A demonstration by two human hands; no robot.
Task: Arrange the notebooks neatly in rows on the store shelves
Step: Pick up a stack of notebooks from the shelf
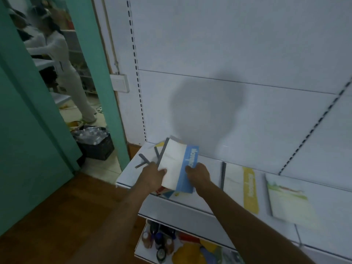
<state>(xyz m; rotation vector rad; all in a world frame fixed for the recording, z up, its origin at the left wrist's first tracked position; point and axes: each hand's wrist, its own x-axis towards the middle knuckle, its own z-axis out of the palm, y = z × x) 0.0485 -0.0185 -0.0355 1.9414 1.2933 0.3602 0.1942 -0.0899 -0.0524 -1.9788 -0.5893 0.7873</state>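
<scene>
Both hands hold the blue-striped notebook [178,164] by its near edges, left hand [152,173] pinching the white side, right hand [198,173] curled on the stripe, likely to square it on the shelf [213,162]. Two more notebooks [242,187] lie right of the hands.

Shelf [200,204] smooth white painted metal; notebook [179,166] paper cover, slight sheen; floor [66,206] brown wood, matt.
</scene>
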